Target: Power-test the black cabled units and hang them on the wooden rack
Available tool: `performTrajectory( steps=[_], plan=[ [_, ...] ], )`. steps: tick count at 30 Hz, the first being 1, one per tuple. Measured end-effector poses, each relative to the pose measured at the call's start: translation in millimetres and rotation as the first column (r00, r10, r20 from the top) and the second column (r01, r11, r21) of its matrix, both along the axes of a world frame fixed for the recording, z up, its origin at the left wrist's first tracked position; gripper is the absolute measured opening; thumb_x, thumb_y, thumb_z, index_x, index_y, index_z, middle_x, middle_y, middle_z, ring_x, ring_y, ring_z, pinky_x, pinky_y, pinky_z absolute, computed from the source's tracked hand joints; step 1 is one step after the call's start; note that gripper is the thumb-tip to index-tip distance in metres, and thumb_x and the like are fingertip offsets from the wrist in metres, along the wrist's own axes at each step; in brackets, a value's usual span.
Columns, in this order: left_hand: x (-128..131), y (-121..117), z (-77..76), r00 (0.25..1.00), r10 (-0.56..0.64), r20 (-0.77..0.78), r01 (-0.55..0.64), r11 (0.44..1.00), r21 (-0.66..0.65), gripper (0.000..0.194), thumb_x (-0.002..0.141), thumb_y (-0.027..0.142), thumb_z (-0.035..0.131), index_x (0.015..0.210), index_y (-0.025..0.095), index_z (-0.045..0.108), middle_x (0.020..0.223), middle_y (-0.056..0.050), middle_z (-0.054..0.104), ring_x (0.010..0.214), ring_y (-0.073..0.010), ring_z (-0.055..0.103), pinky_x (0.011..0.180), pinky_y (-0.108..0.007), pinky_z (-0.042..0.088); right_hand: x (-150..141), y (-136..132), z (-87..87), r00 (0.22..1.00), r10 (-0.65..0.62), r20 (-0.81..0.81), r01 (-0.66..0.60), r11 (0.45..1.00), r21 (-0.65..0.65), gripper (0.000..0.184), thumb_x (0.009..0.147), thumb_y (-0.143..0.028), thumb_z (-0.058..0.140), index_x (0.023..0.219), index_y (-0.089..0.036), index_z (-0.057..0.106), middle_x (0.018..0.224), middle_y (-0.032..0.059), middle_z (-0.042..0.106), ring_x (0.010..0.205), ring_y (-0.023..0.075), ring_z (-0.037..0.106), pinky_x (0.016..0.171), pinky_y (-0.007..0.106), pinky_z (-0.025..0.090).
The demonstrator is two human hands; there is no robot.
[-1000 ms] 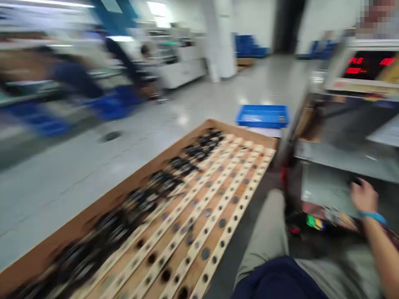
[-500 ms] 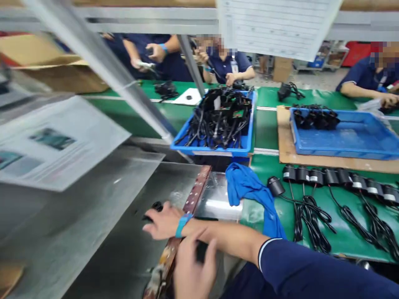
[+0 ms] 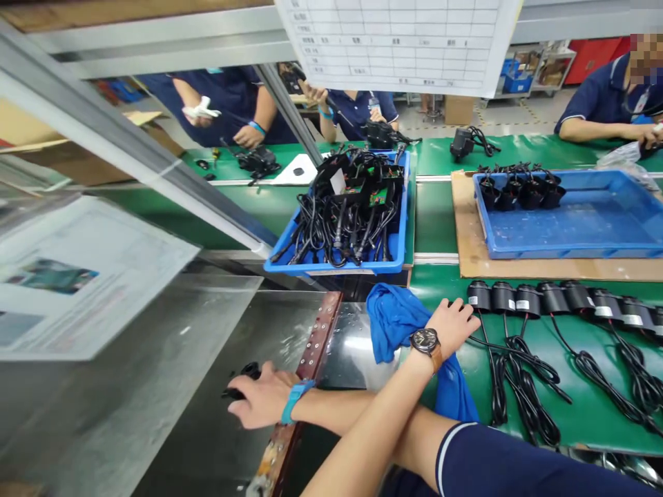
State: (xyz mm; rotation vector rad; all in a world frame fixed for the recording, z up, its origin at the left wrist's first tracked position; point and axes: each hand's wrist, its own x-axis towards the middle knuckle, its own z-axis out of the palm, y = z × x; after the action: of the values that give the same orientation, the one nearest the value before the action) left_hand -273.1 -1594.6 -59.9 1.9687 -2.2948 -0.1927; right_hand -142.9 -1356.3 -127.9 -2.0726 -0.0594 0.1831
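Observation:
My arms are crossed, the left over the right. My left hand point(image 3: 452, 326), with a watch on its wrist, reaches to the right. Its fingers close over a black cylindrical housing point(image 3: 456, 304) at the left end of a row, and they hide most of it. My right hand point(image 3: 266, 399), wearing a blue wristband, is over the grey metal surface at left. It grips a small black part point(image 3: 251, 371), largely covered by the fingers and thumb. Beside the left wrist lies a crumpled blue cloth point(image 3: 391, 317).
Corded black housings point(image 3: 550, 298) line the green mat. Behind stand a blue tray point(image 3: 290, 266) full of cabled parts and another blue tray point(image 3: 574, 245) on cardboard. A brown riveted strip point(image 3: 321, 331) borders the metal surface. A slanted metal post point(image 3: 207, 200) rises at left. Co-workers sit opposite.
My left hand has moved from the bottom middle, across my right forearm, to the housing on the right. My right hand stays around the black part. The view has shifted slightly.

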Motion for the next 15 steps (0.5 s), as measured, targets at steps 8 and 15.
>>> performTrajectory(
  steps=[8,15],
  plan=[
    [-7,75,53.4,0.733,0.017,-0.68,-0.379,0.84,-0.388,0.06,0.083,0.011,0.058,0.139,0.023,0.039,0.141,-0.011,0.052,0.139,-0.0248,0.042,0.114,-0.042,0.04,2,0,-2.6,0.998,-0.014,0.058,0.013,1.0,0.018,0.047,0.092,-0.047,0.053,0.137,-0.035,0.048,0.113,0.0072,0.05,0.082,0.0282,0.065,0.075,0.042,0.053],
    [-39,218,88.9,0.467,0.141,-0.873,-0.871,0.246,-0.426,0.067,0.078,0.037,0.076,0.135,0.034,0.04,0.133,-0.012,0.059,0.127,-0.0322,0.055,0.103,-0.051,0.051,11,1,-5.7,0.999,0.022,0.029,-0.033,0.872,0.488,0.032,0.092,-0.032,0.053,0.122,-0.021,0.059,0.109,0.0089,0.059,0.105,0.0241,0.058,0.092,0.04,0.05]
  ],
)
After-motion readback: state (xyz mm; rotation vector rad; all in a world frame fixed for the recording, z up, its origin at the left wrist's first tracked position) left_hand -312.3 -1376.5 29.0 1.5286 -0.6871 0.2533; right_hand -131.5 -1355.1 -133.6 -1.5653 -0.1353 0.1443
